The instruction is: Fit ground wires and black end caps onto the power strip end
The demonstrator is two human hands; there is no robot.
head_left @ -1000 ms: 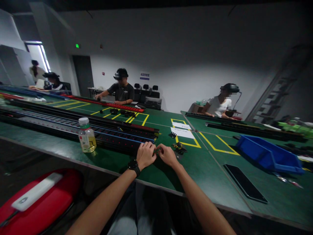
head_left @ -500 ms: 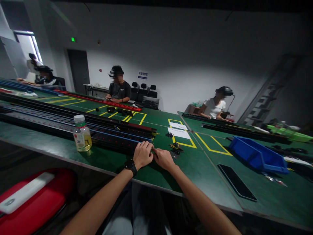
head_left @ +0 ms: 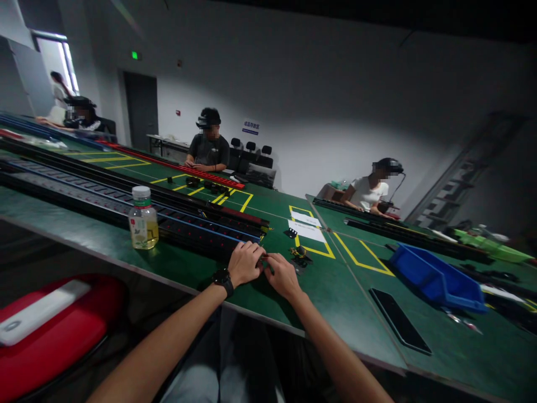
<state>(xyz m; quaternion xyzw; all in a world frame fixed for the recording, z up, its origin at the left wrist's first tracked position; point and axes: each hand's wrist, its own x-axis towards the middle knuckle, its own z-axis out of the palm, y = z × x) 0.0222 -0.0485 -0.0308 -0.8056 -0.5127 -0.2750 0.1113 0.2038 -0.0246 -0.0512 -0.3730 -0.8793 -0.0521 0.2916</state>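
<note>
Left hand: the person's bare left hand [head_left: 245, 264], back upward, fingers bent and drawn close together; its fingertips are turned down, so whether they grip anything cannot be told.
Right hand: the bare right hand [head_left: 283, 275], thumb and fingers curled inward, fingertips nearly meeting those of the left; whatever may be pinched there is too small and dark to make out.
Black rail: a long, straight black rail with blue edging lines and small red dots [head_left: 197, 230], lying along the table; its right end is at the left hand's fingers, contact unclear.
Left wrist: a round-faced black watch on a dark strap [head_left: 222, 280].
Beside the right hand: a small cluster of black parts with yellow strands [head_left: 300, 254], lying just beyond it.
Bottle: a clear plastic bottle with a white cap and yellow liquid [head_left: 144, 221], upright in front of the rail.
Tabletop: a green work surface marked with yellow tape [head_left: 335, 305], under both forearms' far ends.
</note>
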